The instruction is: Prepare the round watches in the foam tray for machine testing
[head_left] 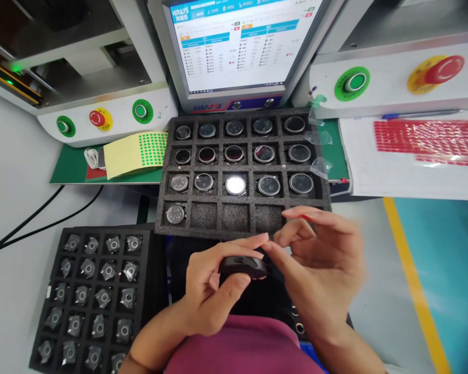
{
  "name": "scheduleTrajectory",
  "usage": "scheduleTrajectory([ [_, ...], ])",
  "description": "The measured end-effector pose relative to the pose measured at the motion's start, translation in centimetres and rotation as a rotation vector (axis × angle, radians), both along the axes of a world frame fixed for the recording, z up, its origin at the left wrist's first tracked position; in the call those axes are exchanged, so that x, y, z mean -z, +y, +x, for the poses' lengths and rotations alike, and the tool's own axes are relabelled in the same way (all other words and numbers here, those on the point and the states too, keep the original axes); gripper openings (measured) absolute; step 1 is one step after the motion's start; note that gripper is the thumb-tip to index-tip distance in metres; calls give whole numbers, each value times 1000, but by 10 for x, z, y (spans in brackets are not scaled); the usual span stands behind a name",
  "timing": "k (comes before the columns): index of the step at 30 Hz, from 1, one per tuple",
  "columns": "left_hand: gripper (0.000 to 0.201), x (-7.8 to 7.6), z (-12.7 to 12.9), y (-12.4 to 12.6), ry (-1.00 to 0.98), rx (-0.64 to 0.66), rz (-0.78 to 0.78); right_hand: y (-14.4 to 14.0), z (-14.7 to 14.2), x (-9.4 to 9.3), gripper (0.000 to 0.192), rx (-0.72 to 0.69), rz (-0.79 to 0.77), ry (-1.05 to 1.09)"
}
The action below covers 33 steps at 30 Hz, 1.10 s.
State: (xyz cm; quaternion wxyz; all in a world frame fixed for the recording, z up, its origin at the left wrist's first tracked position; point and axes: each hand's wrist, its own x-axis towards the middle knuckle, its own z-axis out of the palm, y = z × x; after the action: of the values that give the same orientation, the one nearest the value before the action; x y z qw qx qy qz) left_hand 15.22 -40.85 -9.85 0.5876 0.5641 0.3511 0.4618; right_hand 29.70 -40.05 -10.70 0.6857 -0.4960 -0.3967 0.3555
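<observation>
Both hands, left (206, 291) and right (315, 270), pinch a dark disc (242, 266) below the "HIRAYS" screen (237, 41).

1. The left hand (206, 291) pinches a small dark round part (242, 266) between thumb and fingers.
2. The right hand (315, 259) touches the part's right edge with its fingertips.
3. Just beyond lies a black foam tray (218, 218) of round discs.
4. A second tray (148, 291) sits at left.
</observation>
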Motion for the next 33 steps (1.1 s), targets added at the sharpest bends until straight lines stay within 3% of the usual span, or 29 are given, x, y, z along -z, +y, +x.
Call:
scheduleTrajectory([
  [7,26,10,2,-2,-203,13,-67,-4,-3,-1,48,-24,-20,4],
  [16,25,11,3,-4,-183,17,-95,-5,-7,-1,41,39,-2,-3],
  [20,24,10,6,-2,-138,-157,-72,-6,-7,0,39,51,-6,29],
  [24,21,7,10,4,-132,-340,-189,-11,-4,-3,43,-21,-10,98],
  [28,37,7,13,2,-202,-255,-310,-17,-6,-6,44,-173,-74,177],
  [33,38,7,12,-5,-117,-147,-313,-17,-12,-5,38,-208,-99,221],
])
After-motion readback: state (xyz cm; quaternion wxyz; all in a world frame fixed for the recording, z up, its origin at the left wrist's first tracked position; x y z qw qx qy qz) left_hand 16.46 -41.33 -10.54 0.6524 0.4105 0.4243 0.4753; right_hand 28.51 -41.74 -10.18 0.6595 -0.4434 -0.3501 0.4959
